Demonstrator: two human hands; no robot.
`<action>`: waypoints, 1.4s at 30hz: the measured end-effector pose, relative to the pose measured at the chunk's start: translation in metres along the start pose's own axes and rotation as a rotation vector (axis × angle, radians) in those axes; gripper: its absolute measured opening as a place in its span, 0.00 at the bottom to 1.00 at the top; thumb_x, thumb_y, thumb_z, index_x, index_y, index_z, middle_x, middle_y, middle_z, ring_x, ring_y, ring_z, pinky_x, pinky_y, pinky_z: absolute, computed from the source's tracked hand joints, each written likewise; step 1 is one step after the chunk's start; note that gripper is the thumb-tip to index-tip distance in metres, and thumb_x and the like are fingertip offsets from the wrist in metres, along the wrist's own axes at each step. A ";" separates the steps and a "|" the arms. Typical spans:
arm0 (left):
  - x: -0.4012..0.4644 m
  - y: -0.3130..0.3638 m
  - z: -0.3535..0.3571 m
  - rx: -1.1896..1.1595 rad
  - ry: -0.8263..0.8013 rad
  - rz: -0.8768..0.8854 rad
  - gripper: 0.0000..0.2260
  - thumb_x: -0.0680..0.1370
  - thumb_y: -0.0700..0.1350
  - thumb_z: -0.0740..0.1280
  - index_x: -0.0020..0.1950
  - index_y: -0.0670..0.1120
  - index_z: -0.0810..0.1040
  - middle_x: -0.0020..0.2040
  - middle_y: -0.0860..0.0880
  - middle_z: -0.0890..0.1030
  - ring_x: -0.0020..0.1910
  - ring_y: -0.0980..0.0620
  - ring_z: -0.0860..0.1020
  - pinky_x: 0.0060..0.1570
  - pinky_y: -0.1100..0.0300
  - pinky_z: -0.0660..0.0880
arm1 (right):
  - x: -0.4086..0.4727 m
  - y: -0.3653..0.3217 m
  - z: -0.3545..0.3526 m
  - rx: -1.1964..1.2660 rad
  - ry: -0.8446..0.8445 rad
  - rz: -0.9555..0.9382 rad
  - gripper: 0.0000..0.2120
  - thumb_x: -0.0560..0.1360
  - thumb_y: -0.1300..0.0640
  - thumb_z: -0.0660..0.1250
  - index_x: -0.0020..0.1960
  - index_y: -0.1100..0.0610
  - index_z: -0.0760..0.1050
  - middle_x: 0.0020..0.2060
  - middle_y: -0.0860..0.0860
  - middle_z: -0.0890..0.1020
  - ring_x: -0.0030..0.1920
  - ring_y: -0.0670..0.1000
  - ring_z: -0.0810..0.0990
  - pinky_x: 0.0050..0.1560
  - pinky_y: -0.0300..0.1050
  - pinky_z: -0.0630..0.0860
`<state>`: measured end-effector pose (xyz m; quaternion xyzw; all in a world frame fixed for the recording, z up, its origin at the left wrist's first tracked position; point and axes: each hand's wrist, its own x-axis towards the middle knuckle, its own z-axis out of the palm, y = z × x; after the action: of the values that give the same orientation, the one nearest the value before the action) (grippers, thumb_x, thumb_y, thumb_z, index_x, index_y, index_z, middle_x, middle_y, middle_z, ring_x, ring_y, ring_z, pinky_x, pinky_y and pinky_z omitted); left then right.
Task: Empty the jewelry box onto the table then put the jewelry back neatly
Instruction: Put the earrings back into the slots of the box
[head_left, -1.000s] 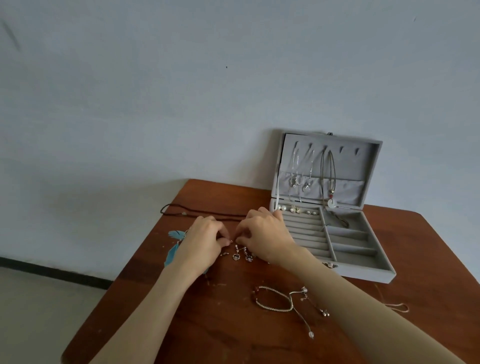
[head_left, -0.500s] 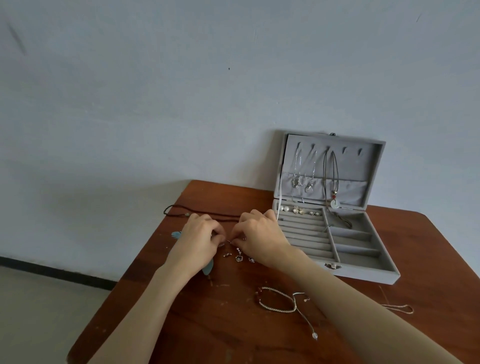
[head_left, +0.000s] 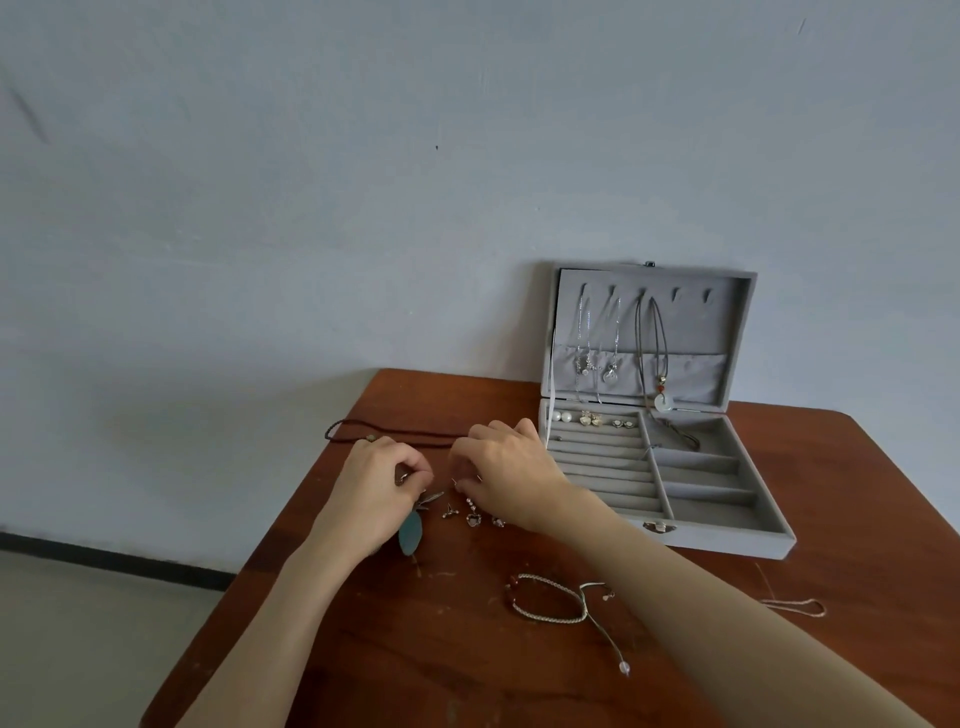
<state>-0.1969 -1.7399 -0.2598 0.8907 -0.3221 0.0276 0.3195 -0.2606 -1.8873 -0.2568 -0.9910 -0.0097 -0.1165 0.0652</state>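
Lying nearest on the wooden table is a braided cord bracelet, with a thin chain well off to the right. Beyond it, both hands curl over small earrings: the left hand pinches something small and metallic above a teal leaf pendant, while the right hand has its fingertips closed, on what I cannot tell. Behind them a dark cord necklace lies. Farthest, the grey jewelry box stands open against the wall, three necklaces hanging in its lid and earrings along its back row.
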 end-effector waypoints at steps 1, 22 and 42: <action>0.000 -0.001 -0.001 0.003 -0.001 -0.005 0.04 0.75 0.44 0.68 0.42 0.52 0.80 0.44 0.54 0.77 0.51 0.54 0.70 0.48 0.62 0.64 | 0.000 0.001 0.000 0.018 -0.016 -0.015 0.11 0.77 0.53 0.62 0.58 0.51 0.75 0.53 0.50 0.76 0.56 0.51 0.72 0.56 0.48 0.61; 0.022 0.057 0.009 -0.133 -0.133 0.034 0.03 0.76 0.46 0.66 0.44 0.52 0.78 0.49 0.52 0.73 0.46 0.58 0.71 0.43 0.70 0.64 | -0.028 0.054 -0.046 0.602 0.147 0.408 0.06 0.75 0.61 0.66 0.47 0.59 0.81 0.39 0.48 0.81 0.41 0.44 0.77 0.45 0.33 0.72; 0.092 0.121 0.065 0.431 -0.443 0.001 0.14 0.77 0.43 0.58 0.60 0.46 0.75 0.62 0.42 0.64 0.64 0.41 0.63 0.62 0.50 0.67 | -0.033 0.117 -0.050 0.759 0.008 0.638 0.06 0.74 0.62 0.66 0.49 0.60 0.81 0.31 0.50 0.78 0.30 0.43 0.74 0.30 0.32 0.72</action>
<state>-0.2058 -1.9003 -0.2219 0.9222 -0.3709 -0.0993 0.0451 -0.3003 -2.0099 -0.2312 -0.8504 0.2525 -0.0828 0.4541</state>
